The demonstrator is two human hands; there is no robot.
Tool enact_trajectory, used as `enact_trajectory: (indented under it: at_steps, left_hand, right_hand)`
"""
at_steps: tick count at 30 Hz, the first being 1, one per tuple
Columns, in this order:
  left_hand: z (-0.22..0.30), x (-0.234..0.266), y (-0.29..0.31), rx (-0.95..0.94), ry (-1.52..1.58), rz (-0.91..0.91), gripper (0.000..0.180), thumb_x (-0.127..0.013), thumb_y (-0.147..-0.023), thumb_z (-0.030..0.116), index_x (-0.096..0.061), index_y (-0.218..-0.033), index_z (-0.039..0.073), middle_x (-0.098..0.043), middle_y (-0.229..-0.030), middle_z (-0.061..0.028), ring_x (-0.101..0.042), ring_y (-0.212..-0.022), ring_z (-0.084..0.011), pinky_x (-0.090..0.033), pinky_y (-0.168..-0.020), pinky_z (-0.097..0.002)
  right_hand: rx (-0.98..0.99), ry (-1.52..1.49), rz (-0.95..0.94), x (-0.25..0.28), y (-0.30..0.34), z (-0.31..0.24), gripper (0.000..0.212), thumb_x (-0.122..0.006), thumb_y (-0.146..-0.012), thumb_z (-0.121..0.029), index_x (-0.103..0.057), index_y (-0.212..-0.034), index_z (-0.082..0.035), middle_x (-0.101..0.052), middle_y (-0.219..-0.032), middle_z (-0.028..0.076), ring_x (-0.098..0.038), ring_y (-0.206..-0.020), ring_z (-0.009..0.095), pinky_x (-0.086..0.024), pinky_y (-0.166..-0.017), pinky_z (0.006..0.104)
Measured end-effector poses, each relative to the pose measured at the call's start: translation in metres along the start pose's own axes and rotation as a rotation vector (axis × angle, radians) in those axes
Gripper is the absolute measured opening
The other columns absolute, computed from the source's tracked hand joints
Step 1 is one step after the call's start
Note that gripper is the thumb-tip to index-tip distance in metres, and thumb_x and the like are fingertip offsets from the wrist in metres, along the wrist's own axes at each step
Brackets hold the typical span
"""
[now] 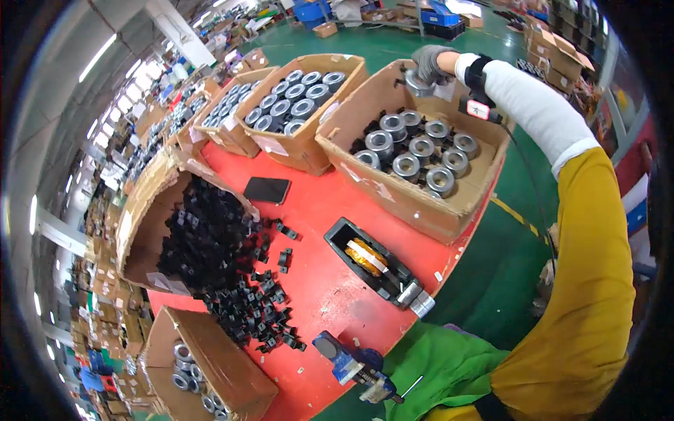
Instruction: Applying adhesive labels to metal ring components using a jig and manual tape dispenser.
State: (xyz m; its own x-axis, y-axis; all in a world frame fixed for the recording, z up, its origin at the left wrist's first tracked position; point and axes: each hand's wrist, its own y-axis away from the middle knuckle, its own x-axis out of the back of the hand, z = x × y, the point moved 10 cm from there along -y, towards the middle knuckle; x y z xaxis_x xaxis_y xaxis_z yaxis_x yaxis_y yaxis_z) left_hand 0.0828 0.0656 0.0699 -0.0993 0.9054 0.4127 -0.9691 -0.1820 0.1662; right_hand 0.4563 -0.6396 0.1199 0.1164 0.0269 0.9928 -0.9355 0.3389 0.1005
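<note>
My right hand (434, 62), in a grey glove, reaches to the far wall of the large cardboard box (393, 196). Its fingers are closed around a thick silver metal ring (419, 83), held above the box floor. A small black piece shows just left of that ring; whether it is attached, I cannot tell. Inside the box stand several more silver metal rings (421, 148), with black clips (385, 119) visible among them. A white sleeve and a black wrist strap cover my right forearm. My left hand is out of the picture.
On the red table (323, 281) lie a black phone (267, 189), a heap of black clips (249, 306), a black tray with a tape roll (366, 257) and a blue vise (354, 365). Other boxes of rings (309, 144) line the far edge; another (217, 351) stands near left.
</note>
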Motion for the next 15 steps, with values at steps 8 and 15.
enact_trajectory:
  at_steps: [8, 15]
  left_hand:
    - [-0.036, 0.028, 0.001, 0.112, -0.063, 0.158, 0.037, -0.054, -0.086, 0.014, -0.049, -0.119, -0.003, -0.058, -0.107, -0.0155, -0.055, -0.097, -0.0235, -0.041, -0.087, -0.0342]
    - [-0.027, 0.052, 0.012, 0.103, -0.142, 0.174, 0.035, -0.057, -0.084, 0.01, -0.05, -0.115, -0.004, -0.058, -0.107, -0.0138, -0.055, -0.094, -0.0227, -0.043, -0.083, -0.033]
  right_hand:
    - [0.108, 0.234, -0.149, -0.073, -0.048, -0.058, 0.027, -0.067, -0.065, -0.029, -0.069, -0.079, -0.007, -0.066, -0.08, 0.011, -0.063, -0.071, 0.021, -0.05, -0.061, 0.036]
    - [0.429, -0.551, -0.401, -0.079, -0.013, -0.058, 0.017, -0.064, -0.076, -0.016, -0.062, -0.09, -0.009, -0.061, -0.081, 0.001, -0.056, -0.076, 0.01, -0.045, -0.068, 0.0246]
